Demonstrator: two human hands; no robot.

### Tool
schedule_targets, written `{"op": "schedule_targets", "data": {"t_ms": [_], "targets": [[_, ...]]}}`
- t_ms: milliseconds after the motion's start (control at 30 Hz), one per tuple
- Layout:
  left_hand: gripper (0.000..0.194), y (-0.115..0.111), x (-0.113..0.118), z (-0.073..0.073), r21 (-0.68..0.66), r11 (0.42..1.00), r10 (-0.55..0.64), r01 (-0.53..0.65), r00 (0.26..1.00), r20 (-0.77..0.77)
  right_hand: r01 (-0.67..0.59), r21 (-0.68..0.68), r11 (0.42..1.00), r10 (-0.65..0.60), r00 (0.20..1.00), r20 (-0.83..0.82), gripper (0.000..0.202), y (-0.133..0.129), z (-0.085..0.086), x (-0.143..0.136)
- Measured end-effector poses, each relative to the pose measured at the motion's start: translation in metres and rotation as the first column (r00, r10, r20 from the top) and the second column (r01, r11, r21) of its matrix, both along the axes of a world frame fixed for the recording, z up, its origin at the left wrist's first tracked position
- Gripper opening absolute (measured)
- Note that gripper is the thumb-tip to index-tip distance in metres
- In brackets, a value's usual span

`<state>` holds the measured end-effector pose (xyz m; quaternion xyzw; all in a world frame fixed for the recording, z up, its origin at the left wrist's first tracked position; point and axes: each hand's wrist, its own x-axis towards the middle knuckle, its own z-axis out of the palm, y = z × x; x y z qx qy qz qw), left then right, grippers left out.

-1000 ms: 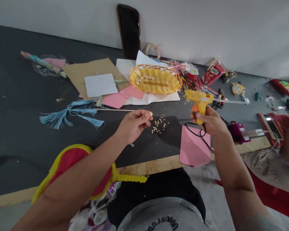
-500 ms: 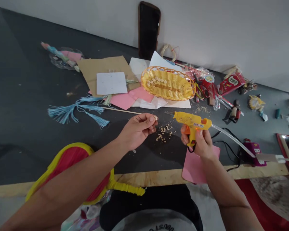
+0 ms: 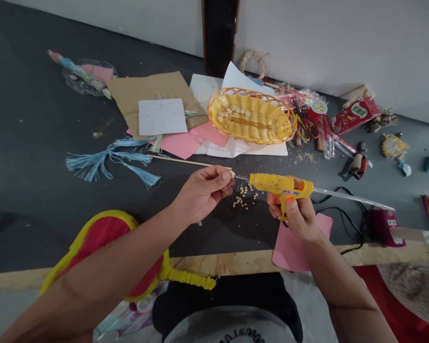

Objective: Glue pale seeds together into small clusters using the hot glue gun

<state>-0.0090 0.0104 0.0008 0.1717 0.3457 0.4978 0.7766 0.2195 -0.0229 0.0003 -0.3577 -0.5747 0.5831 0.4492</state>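
Note:
My left hand (image 3: pixel 210 190) pinches a small pale beige piece (image 3: pixel 232 174) between thumb and fingertips. A thin wooden stick (image 3: pixel 180 160) runs in behind these fingers; whether they hold it too I cannot tell. My right hand (image 3: pixel 296 209) grips a yellow hot glue gun (image 3: pixel 277 185) by its handle, an orange glow showing near the trigger. The gun's nozzle points left and is at or very close to the pale piece. A clear glue stick (image 3: pixel 353 197) sticks out of its rear. Loose beige bits (image 3: pixel 243 196) lie on the table below, between my hands.
A yellow woven basket (image 3: pixel 253 119) with beige clusters stands behind on papers. Blue tassels (image 3: pixel 93 164) lie left. A red fan-shaped piece with yellow edging (image 3: pixel 128 220) is under my left forearm. Pink paper (image 3: pixel 282 247), a black cord (image 3: pixel 357 224) and a purple power block (image 3: pixel 382 226) lie right.
The glue gun has moved left and levelled, so its nozzle has come up to the pale piece. My left hand has stayed nearly still. The view has shifted slightly.

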Motion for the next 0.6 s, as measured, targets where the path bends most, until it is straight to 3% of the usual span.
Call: {"op": "schedule_targets", "data": {"t_ms": [600], "targets": [[0.028,-0.0008,0.0008,0.0009,-0.015,1.0,-0.006,0.006,1.0,-0.013,-0.021,-0.013,1.0,0.021,1.0,-0.011,0.031,0.0011,-0.0012,-0.0016]]}}
